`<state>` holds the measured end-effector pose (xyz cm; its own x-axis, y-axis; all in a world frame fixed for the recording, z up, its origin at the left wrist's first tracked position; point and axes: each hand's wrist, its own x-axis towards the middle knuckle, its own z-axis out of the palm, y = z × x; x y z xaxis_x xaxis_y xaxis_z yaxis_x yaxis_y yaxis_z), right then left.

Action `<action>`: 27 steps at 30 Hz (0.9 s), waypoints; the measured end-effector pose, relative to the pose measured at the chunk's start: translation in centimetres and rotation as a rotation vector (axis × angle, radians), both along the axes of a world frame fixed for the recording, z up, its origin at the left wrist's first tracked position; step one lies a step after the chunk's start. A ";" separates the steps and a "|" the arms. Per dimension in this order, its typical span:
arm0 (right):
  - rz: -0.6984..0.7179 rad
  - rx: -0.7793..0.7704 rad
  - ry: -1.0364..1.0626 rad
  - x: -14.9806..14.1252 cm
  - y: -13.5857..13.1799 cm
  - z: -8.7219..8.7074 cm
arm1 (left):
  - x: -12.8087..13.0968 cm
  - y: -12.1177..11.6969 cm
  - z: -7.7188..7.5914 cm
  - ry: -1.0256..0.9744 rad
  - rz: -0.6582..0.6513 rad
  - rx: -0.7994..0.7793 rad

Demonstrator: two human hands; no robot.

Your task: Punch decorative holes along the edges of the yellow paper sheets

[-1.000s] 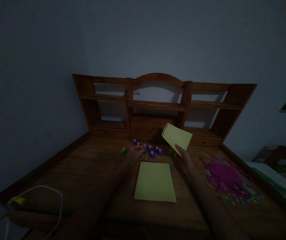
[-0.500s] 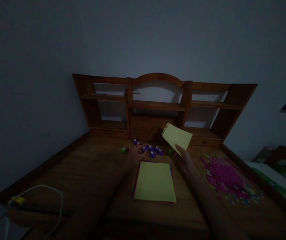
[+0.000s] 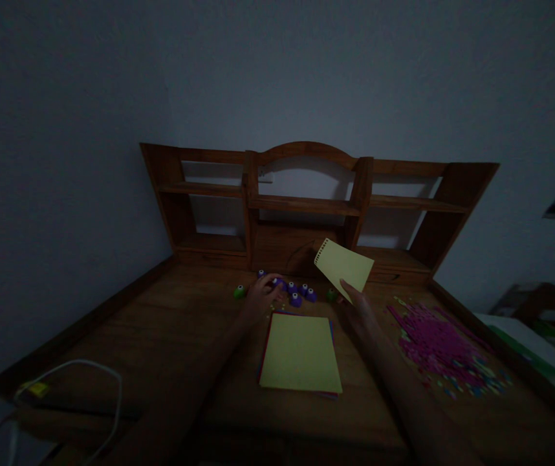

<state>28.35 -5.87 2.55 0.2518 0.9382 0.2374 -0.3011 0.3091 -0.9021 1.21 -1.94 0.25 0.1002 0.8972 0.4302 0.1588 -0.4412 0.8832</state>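
My right hand (image 3: pixel 358 304) pinches a yellow paper sheet (image 3: pixel 343 266) with a punched, notched upper left edge and holds it tilted above the desk. My left hand (image 3: pixel 261 294) reaches among several small purple paper punches (image 3: pixel 297 294) at the back of the wooden desk (image 3: pixel 171 323), with its fingers curled around one of them. A green punch (image 3: pixel 239 292) lies just left of that hand. Below both hands lies a stack of coloured paper (image 3: pixel 301 351) with a yellow sheet on top.
A wooden shelf unit (image 3: pixel 306 204) stands at the desk's back against the wall. A pile of pink and mixed paper cut-outs (image 3: pixel 437 346) spreads on the right. A white cable (image 3: pixel 83 378) with a yellow tag loops at the near left corner.
My left hand has crept slightly up and back among the purple punches, its fingers closing over one. The right hand and its yellow sheet have stayed still.
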 end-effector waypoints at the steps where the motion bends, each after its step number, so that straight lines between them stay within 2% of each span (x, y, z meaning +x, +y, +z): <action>1: 0.004 -0.018 0.010 0.0 0.0 0.0 | 0.0 0.1 -0.1 -0.023 -0.001 -0.017; 5: 0.010 -0.081 0.090 -0.1 0.1 0.0 | -0.1 0.4 -0.2 -0.076 0.016 -0.046; 18: 0.060 -0.074 0.133 -0.1 0.4 -0.7 | -0.3 0.3 -0.2 -0.045 0.026 -0.023; 27: 0.006 -0.077 0.092 -0.6 -1.1 1.3 | -0.3 0.0 0.1 -0.003 0.060 0.012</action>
<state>27.73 -6.93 3.85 0.2638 0.9543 0.1406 -0.3849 0.2378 -0.8918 0.93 -1.90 0.32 0.0450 0.8963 0.4412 0.1829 -0.4416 0.8784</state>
